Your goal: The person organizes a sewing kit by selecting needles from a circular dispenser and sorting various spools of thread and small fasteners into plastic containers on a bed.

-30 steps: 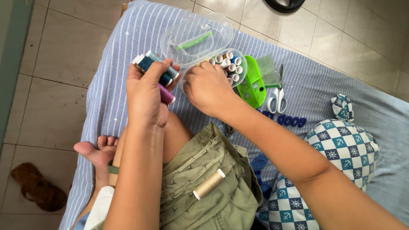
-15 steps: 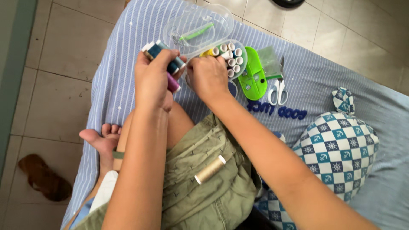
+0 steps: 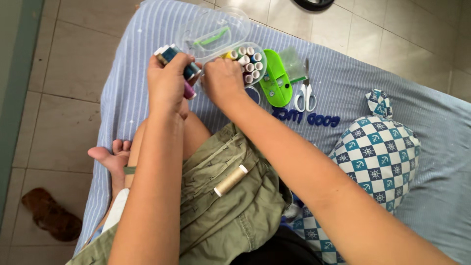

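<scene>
Right now the left hand [image 3: 167, 83] is clamped round a bunch of thread spools [image 3: 172, 58], blue and purple ones, held just left of the clear oval sewing box [image 3: 245, 61] on the far part of the striped sheet [image 3: 343, 88]. Touching it, the right hand [image 3: 223, 81] curls at the box's near edge; I cannot tell what it pinches. A beige spool [image 3: 230, 180] lies on the olive shorts [image 3: 235, 206], with scissors [image 3: 305, 95] right of a green tray [image 3: 274, 83].
</scene>
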